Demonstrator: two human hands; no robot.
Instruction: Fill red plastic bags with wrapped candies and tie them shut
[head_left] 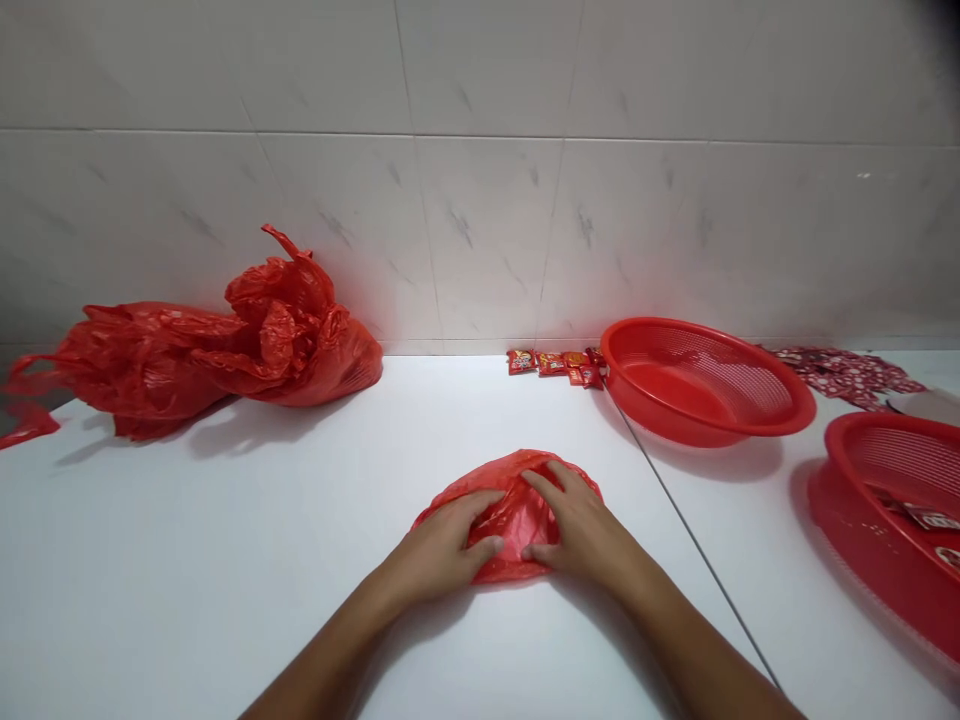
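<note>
A red plastic bag [519, 515] lies low on the white table in front of me, its mouth spread and facing me. My left hand [448, 545] rests on the bag's left side, thumb and fingers apart. On the right side, my right hand [583, 528] touches the bag with its fingers curved and spread. Between the two hands the shiny inside of the bag shows. Neither hand is visibly pinching the plastic; some fingertips lie against it.
Two filled red bags [292, 340] lean by the tiled wall at left. Small red packets [551, 364] lie beside a round red basket [705, 400]. A second red basket [892, 540] at right holds packets. More patterned packets [847, 372] lie behind. A seam crosses the table.
</note>
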